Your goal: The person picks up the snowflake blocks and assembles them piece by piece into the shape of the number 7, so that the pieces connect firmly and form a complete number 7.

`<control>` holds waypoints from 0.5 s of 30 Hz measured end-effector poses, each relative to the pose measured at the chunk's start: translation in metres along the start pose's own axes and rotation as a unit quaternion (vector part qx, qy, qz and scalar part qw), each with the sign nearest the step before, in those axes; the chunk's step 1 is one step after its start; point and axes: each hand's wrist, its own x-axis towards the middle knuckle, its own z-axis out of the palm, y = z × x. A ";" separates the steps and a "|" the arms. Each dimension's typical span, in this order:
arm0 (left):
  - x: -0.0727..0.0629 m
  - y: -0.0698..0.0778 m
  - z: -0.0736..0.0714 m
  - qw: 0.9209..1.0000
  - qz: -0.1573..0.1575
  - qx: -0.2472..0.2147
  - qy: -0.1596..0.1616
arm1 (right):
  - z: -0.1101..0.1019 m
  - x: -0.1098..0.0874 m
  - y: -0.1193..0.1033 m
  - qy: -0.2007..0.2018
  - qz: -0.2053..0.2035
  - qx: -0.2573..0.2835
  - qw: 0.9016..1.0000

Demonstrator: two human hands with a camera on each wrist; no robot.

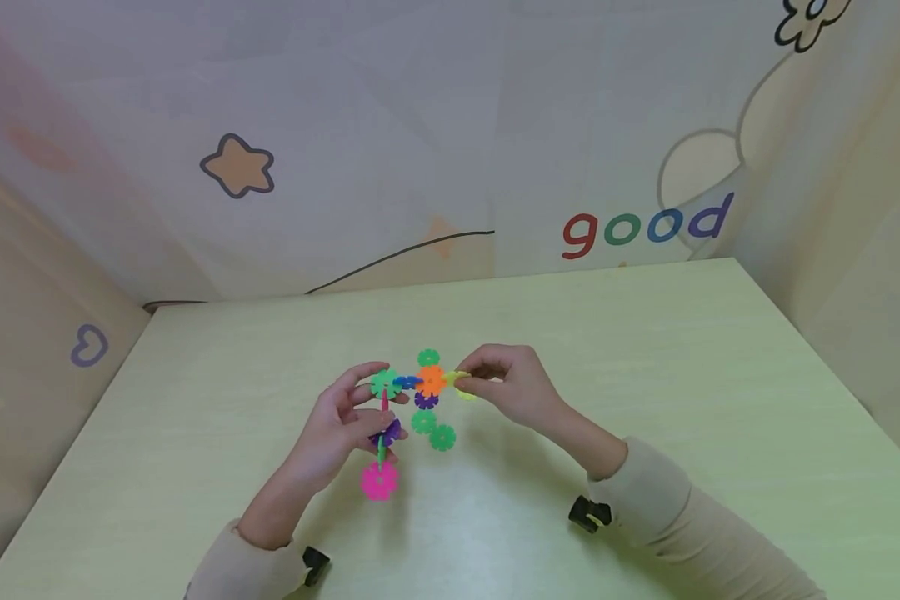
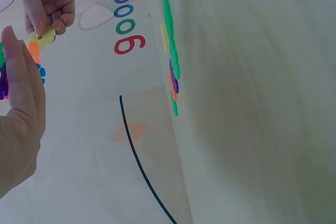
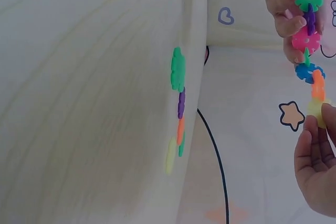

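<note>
My left hand (image 1: 322,437) holds a chain of interlocked plastic snowflake discs between thumb and fingers, raised above the table. A pink disc (image 1: 379,482) hangs at the chain's lower end. Higher up come a purple disc (image 1: 386,433) and a green disc (image 1: 386,384), then a blue disc (image 3: 310,72) and an orange disc (image 1: 431,381) leading right. At the orange disc's edge, my right hand (image 1: 521,387) pinches a yellow disc (image 2: 44,38) between thumb and fingertips. In the right wrist view, the yellow disc meets the orange one.
Loose discs lie on the pale table (image 1: 607,333) beyond the chain: several green ones (image 1: 442,437), a purple one (image 1: 426,401), an orange one (image 3: 180,131) and a yellow one (image 3: 170,156). Behind the table stands a printed backdrop (image 1: 390,125). Black wrist pieces (image 1: 590,513) sit by both sleeves.
</note>
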 end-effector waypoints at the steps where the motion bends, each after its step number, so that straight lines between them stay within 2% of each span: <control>1: 0.001 0.000 0.002 1.000 -0.003 0.000 0.004 | 0.000 0.000 0.000 0.000 -0.003 0.002 1.000; 4: 0.004 0.001 0.008 1.000 -0.017 0.003 0.019 | 0.002 -0.002 0.001 0.000 -0.015 0.009 1.000; 10: 0.010 -0.003 0.021 0.995 -0.054 0.046 0.065 | 0.007 -0.003 0.001 0.001 -0.060 0.028 0.998; 15: 0.011 -0.007 0.024 0.995 -0.051 0.051 0.074 | 0.008 -0.005 0.004 0.004 -0.081 0.023 0.996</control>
